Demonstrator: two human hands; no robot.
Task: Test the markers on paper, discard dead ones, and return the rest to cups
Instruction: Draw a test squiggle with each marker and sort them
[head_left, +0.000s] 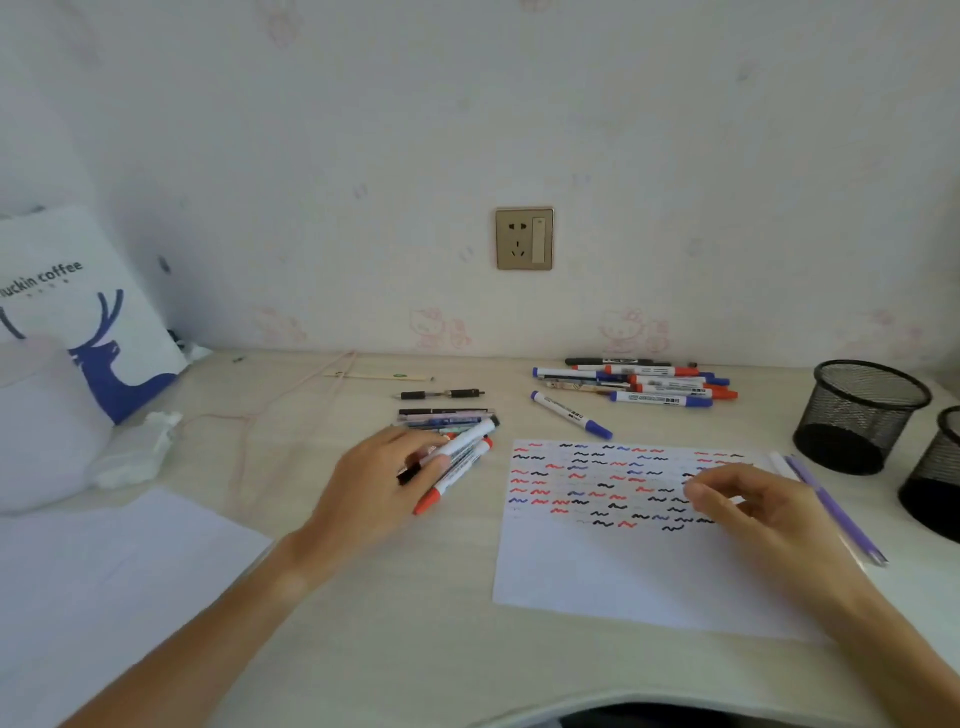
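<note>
A white paper sheet (613, 566) covered in red, blue and black squiggles lies on the desk. My left hand (374, 483) grips a white marker (457, 444) over a small pile of markers (447, 418); a red-capped marker (447, 486) lies under its fingers. My right hand (748, 504) hovers over the sheet's right part with loosely curled fingers, holding nothing I can see. A second pile of red- and blue-capped markers (654, 387) lies behind the sheet, one blue-capped marker (571, 414) apart from it. Two black mesh cups (857, 415) (935, 478) stand at the right.
A purple pen (831, 506) lies right of the sheet. A black pen part (441, 394) and wrapped chopsticks (379, 375) lie toward the wall. A white bag with a blue deer (98, 322), crumpled tissue (135, 449) and blank paper (104, 587) sit at the left.
</note>
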